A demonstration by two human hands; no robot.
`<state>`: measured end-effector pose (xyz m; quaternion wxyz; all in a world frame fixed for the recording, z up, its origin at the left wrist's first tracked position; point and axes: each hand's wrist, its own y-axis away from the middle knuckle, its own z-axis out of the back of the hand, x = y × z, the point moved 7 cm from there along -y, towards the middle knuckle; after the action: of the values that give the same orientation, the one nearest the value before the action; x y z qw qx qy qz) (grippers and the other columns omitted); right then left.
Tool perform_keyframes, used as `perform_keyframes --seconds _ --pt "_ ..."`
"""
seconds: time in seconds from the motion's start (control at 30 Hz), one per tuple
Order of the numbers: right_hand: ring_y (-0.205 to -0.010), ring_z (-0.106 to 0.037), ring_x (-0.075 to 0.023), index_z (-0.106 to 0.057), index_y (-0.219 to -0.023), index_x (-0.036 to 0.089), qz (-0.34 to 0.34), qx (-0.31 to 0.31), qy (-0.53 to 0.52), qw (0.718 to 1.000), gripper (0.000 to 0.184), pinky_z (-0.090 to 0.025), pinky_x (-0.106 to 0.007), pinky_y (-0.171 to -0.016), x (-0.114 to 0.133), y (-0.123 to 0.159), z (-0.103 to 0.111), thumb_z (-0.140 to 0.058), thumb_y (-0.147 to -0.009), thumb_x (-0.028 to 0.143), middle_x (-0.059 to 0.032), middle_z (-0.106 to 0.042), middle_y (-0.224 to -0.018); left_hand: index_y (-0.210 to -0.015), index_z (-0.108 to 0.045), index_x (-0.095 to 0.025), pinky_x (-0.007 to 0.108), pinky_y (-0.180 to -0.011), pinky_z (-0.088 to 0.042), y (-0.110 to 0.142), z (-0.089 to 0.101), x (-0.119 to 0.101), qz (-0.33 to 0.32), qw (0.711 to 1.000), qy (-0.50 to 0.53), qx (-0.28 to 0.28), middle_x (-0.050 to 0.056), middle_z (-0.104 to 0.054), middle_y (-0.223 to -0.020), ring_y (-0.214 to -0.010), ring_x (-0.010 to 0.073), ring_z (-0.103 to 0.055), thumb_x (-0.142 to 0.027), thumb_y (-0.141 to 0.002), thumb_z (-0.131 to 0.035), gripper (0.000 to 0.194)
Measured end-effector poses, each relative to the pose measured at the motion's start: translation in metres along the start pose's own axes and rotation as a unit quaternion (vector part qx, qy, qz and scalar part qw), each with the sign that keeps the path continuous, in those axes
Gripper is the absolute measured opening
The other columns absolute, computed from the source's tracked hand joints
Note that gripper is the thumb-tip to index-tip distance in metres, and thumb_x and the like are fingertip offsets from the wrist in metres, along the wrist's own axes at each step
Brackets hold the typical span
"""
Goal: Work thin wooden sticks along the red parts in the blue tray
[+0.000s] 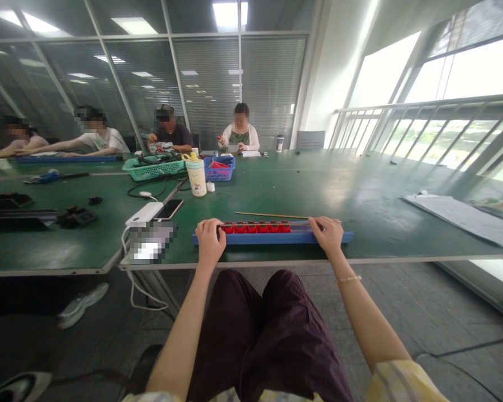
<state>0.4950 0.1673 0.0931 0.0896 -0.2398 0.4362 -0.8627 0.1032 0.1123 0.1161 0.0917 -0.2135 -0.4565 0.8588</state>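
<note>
A long blue channel-shaped rail [272, 239] lies along the table's near edge, holding a row of several red block-like pieces [251, 227]. A thin brass-coloured strip [297, 224] runs lengthwise over the red pieces, between my two hands. At the rail's left end, my left hand [210, 240] has its fingers closed around the strip's end, beside a small black piece [219, 228]. Over toward the right end, my right hand [327, 234] pinches the strip, its fingers resting at the rail. A second brass-coloured strip [272, 215] lies on the table just behind the rail.
To the left are a white power strip [145, 214], a phone [169, 209] and a cable. Further back stand a cup [196, 177], a green basket [153, 170] and a blue basket [220, 172]. Papers [465, 218] lie right. Several people sit across the tables.
</note>
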Motion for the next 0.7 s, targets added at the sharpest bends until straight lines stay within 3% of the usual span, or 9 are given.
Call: perform_keyframes --seconds 0.4,0.7 --pt "-0.06 -0.052 -0.0135 -0.063 -0.06 0.019 -0.012 -0.022 -0.014 1.0 0.053 -0.034 -0.03 -0.071 -0.002 0.0 0.0 -0.052 -0.093 0.058 -0.0003 -0.057 -0.059 -0.095 -0.062 -0.022 0.042 -0.098 -0.04 0.001 0.011 0.0 0.002 0.999 0.01 -0.054 0.007 -0.069 -0.108 -0.108 0.0257 -0.051 -0.014 -0.089 -0.049 0.016" --pt "-0.062 -0.048 -0.0143 -0.055 -0.057 0.02 -0.021 -0.019 -0.007 1.0 0.046 -0.033 -0.03 -0.07 -0.002 -0.001 0.002 -0.051 -0.093 0.048 0.0006 -0.05 -0.058 -0.086 -0.064 -0.023 0.042 -0.098 -0.04 0.0 0.01 -0.001 -0.004 0.999 0.016 -0.042 0.005 -0.07 -0.105 -0.108 0.0246 -0.052 -0.013 -0.087 -0.051 0.016"
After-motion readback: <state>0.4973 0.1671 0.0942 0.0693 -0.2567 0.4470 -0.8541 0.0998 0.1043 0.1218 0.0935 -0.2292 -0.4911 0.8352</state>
